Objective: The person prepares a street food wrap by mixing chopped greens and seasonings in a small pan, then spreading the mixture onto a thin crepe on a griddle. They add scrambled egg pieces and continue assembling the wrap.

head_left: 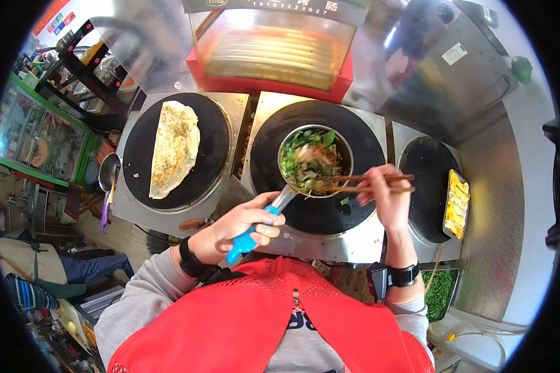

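Note:
My left hand [246, 225] is wrapped round the blue handle [244, 244] of a small metal saucepan [350, 163]. The pan is over the middle black round griddle [267, 158]; whether it touches the plate I cannot tell. Leafy greens mixed with paler, reddish bits [314, 155] fill it. My right hand [384, 193] grips a pair of brown wooden chopsticks [362, 179], their tips in the greens at the pan's near right side. A scrap of green leaf [345, 201] lies on the griddle beside the pan.
A folded, browned pancake [175, 149] lies on the left griddle [214, 146]. On the right griddle [420, 186] sits a tray of yellow food pieces [457, 205]. A glass-fronted, red-based warmer [270, 59] stands behind. Chopped greens [440, 292] fill a tray at lower right; a purple-handled ladle [107, 202] is at left.

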Motion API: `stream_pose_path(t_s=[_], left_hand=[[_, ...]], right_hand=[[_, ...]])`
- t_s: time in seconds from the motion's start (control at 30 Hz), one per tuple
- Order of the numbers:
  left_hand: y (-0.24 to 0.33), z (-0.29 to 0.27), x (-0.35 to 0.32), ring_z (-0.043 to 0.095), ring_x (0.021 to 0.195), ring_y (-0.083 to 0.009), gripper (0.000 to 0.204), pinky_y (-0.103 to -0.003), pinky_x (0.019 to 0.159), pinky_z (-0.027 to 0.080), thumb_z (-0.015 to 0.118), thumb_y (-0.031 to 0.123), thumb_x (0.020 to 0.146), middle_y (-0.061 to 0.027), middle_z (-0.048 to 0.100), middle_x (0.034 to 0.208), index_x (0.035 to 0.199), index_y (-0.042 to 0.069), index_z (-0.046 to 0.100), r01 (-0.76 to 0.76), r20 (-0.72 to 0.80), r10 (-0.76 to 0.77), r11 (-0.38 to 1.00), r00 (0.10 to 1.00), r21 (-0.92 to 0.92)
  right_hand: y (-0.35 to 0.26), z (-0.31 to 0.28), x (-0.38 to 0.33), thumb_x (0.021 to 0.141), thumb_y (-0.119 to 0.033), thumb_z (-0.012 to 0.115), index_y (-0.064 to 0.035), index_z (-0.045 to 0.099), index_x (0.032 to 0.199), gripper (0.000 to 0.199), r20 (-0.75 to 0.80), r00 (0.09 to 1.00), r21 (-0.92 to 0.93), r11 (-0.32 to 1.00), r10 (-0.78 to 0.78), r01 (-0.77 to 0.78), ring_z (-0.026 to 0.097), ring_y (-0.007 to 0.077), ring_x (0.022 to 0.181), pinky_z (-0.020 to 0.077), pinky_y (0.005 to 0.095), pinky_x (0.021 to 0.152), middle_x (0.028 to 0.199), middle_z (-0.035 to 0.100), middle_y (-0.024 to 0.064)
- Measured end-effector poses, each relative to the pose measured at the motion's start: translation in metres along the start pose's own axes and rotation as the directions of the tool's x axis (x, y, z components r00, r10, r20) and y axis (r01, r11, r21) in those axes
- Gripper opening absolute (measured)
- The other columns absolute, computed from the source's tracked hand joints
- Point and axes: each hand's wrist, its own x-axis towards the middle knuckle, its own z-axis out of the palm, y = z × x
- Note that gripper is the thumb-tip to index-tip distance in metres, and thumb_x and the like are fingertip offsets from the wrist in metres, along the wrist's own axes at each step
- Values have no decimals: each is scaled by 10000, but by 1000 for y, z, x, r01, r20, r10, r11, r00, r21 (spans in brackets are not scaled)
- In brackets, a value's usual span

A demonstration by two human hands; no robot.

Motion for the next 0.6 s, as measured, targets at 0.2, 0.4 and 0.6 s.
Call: stream_pose_path(t_s=[0.2,0.4,0.6], left_hand=[[-8,-6,2,415,619,-55,569,-172,486,358,494,-21,927,-25,444,856,1433,150,299,-10,87,7,999,996,39],[-4,-8,1,400,621,-59,598,-158,473,346,479,-21,934,-23,419,868,1457,175,267,25,73,-26,1000,997,13],[-4,-4,5,405,618,-46,561,-161,480,349,474,-23,920,-18,433,865,1424,155,304,1,131,-10,997,991,73]], right_hand=[[-5,-6,2,973,-123,565,-45,571,795,194,137,990,-33,999,-32,37,525,82,492,414,222,460,630,576,24],[0,-10,2,966,-109,570,-39,577,841,143,294,953,34,997,-77,70,535,71,543,412,212,469,666,586,19],[0,-15,4,978,-114,557,-35,572,838,161,93,984,-30,988,-150,154,554,83,542,451,225,476,675,597,28]])
